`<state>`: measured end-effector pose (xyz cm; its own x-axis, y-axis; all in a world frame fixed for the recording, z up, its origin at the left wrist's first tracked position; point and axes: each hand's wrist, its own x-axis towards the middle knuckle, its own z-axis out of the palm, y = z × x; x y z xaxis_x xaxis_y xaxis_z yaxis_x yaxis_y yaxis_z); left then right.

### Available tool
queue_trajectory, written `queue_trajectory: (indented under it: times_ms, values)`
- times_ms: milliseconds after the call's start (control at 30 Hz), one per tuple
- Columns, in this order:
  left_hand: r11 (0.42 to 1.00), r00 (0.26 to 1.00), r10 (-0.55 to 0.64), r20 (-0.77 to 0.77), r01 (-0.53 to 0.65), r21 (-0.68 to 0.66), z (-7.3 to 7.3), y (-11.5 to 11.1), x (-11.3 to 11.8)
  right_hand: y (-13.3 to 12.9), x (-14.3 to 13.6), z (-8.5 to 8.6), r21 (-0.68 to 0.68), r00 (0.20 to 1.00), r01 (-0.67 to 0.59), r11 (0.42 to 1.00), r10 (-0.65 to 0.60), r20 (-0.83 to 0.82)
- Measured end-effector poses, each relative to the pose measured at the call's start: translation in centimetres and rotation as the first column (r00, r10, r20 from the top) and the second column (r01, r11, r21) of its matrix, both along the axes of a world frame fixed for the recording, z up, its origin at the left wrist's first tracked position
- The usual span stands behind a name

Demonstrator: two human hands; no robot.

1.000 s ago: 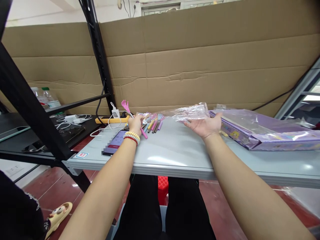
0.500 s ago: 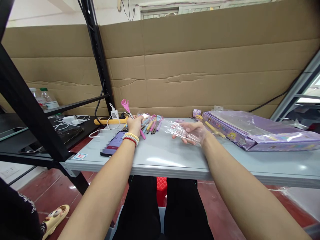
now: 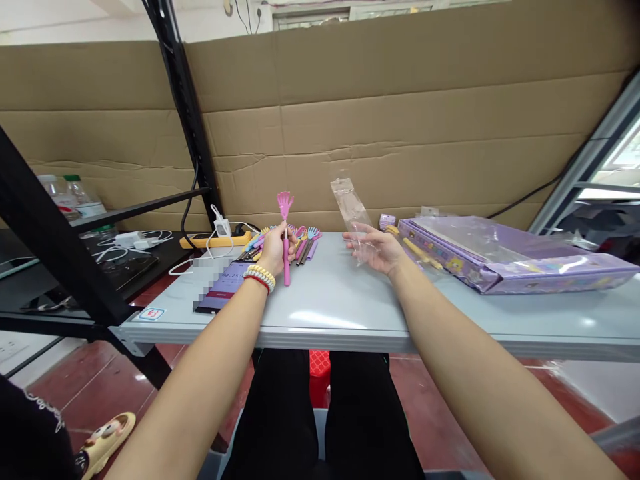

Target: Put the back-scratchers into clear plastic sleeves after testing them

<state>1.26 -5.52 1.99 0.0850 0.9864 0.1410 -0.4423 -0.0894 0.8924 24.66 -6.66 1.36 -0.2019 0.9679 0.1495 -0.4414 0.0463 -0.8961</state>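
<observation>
Gray worktop (image 3: pixel 340 300): one pink scratcher (image 3: pixel 287 263), one clear bag (image 3: pixel 349 200).
Left grip (image 3: pixel 275 250) holds the scratcher; right grip (image 3: pixel 384 252) holds the bag, maybe empty.

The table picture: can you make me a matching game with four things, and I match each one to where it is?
Things:
1. Scratcher
2. Phone
3. Bag
4. Box

Places:
A. On the table, right of both hands
B. In the right hand
C. In the left hand
D. On the table, left of both hands

Right pairs: 1-C, 2-D, 3-B, 4-A
</observation>
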Motion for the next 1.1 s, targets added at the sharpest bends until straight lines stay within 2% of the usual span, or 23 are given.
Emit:
queue_trajectory:
  times_ms: [200, 300, 367, 433, 500, 567, 600, 733, 833, 967, 1100]
  values:
    - [0.966, 0.951, -0.192, -0.243, 0.227, 0.124, -0.1, -1.2, 0.7, 0.7, -0.3, -0.4, 0.012, 0.991, 0.11, 0.994, -0.109, -0.075]
    - [0.952, 0.9, -0.204, -0.385, 0.274, 0.134, -0.1, -1.9, 1.3, 0.9, -0.2, -0.6, 0.047, 0.985, 0.125, 0.991, -0.118, -0.129]
    - [0.949, 0.854, -0.122, -0.506, 0.249, 0.191, -0.3, -2.2, 1.8, 0.8, -0.4, -0.5, 0.059, 0.985, 0.117, 0.991, -0.108, -0.135]
    - [0.924, 0.797, 0.042, -0.602, 0.198, 0.326, -0.7, -2.2, 2.3, 0.7, -0.8, -0.4, 0.052, 0.985, 0.134, 0.99, -0.127, -0.113]
    - [0.854, 0.746, 0.217, -0.629, 0.167, 0.492, -1.2, -2.1, 2.7, 0.7, -1.3, -0.4, 0.052, 0.982, 0.171, 0.984, -0.166, -0.091]
    - [0.79, 0.719, 0.317, -0.619, 0.16, 0.591, -1.6, -1.9, 3.0, 0.9, -1.8, -0.4, 0.065, 0.972, 0.221, 0.973, -0.215, -0.094]
    - [0.782, 0.713, 0.336, -0.615, 0.152, 0.604, -1.8, -1.9, 3.1, 1.0, -2.0, -0.3, 0.069, 0.966, 0.245, 0.967, -0.237, -0.104]
    - [0.815, 0.661, 0.355, -0.661, 0.127, 0.565, -2.2, -1.8, 3.1, 1.4, -2.1, -0.3, 0.038, 0.935, 0.322, 0.946, -0.312, -0.166]
    - [0.777, 0.595, 0.4, -0.698, 0.183, 0.602, -2.4, -1.6, 2.9, 1.5, -1.8, -0.3, 0.019, 0.927, 0.335, 0.942, -0.327, -0.182]
    - [0.707, 0.567, 0.462, -0.682, 0.23, 0.669, -2.6, -1.5, 2.8, 1.7, -1.5, -0.3, 0.023, 0.919, 0.34, 0.94, -0.328, -0.219]
    - [0.701, 0.549, 0.462, -0.696, 0.254, 0.666, -2.6, -1.6, 2.8, 2.0, -1.2, 0.0, -0.014, 0.877, 0.372, 0.928, -0.356, -0.324]
